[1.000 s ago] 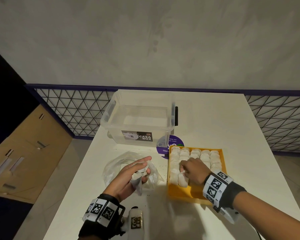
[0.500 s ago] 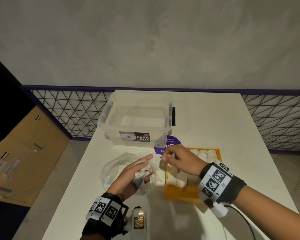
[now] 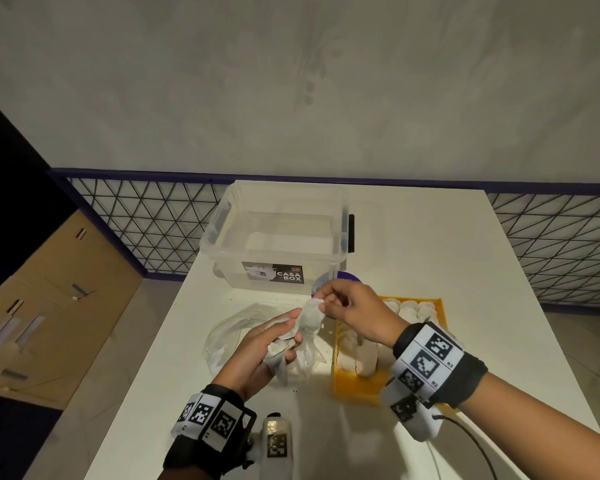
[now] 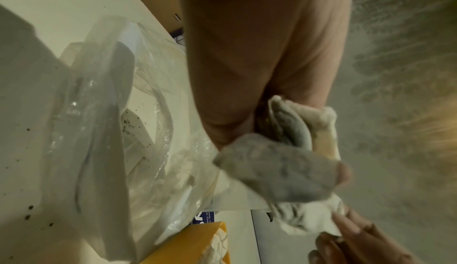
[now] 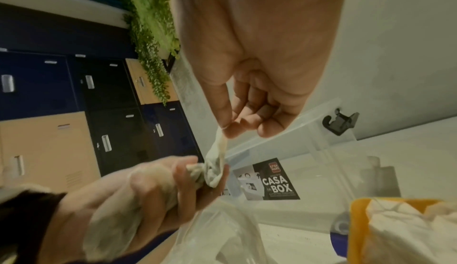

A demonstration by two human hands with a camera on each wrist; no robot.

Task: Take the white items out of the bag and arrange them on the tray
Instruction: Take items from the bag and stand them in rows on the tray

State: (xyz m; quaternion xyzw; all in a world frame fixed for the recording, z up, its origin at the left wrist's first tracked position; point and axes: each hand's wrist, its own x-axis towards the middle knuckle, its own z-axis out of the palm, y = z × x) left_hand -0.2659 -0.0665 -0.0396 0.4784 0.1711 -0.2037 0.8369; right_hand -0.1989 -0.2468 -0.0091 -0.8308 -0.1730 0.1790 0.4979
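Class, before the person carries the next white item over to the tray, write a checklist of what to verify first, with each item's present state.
1. Right hand pinches the top of a soft white pouch-like item: ok.
2. Left hand grips the remaining white items: ok.
3. Pinched item free of the left hand's bunch: not ok, still joined in the right wrist view.
4. Yellow plastic tray has open floor at its near end: ok.
5. Crumpled clear plastic bag empty: cannot tell.
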